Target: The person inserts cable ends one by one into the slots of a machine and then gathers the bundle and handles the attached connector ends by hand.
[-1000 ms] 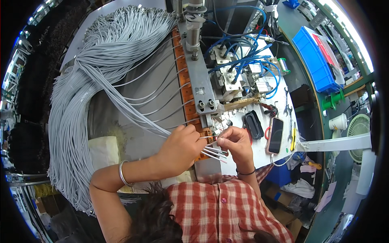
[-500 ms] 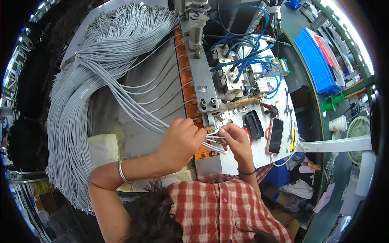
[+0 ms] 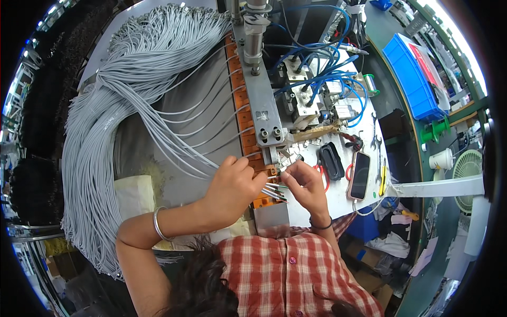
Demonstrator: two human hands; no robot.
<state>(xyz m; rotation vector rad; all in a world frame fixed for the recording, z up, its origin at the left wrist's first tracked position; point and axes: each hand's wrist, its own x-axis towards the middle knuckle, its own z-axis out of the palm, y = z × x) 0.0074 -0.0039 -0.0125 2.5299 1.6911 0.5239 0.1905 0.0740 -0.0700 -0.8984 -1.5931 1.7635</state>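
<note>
My left hand [image 3: 236,185] is closed round several grey cables, whose stripped ends [image 3: 274,192] with thin coloured wires fan out past its fingers to the right. My right hand [image 3: 305,186] is pinched at the tip of one cable, by the near end of an orange fixture strip [image 3: 247,127]; the fingers partly hide that tip. Several single cables lie across to the strip farther back. Beside the strip runs a steel bar [image 3: 262,98] of a press. A large bundle of grey cables [image 3: 105,137] spreads over the left side of the table.
Right of the press lie small metal parts, a black tray [image 3: 331,161], red-handled scissors [image 3: 324,179], a phone [image 3: 359,177] and wrenches. Blue air hoses [image 3: 317,79] loop over metal valves behind. A blue bin [image 3: 414,79] and a green fan [image 3: 467,174] stand at far right.
My right hand has shifted slightly left toward the orange strip with the pinched cable tip. The other cable ends have drawn back a little toward my left hand and now fan out.
</note>
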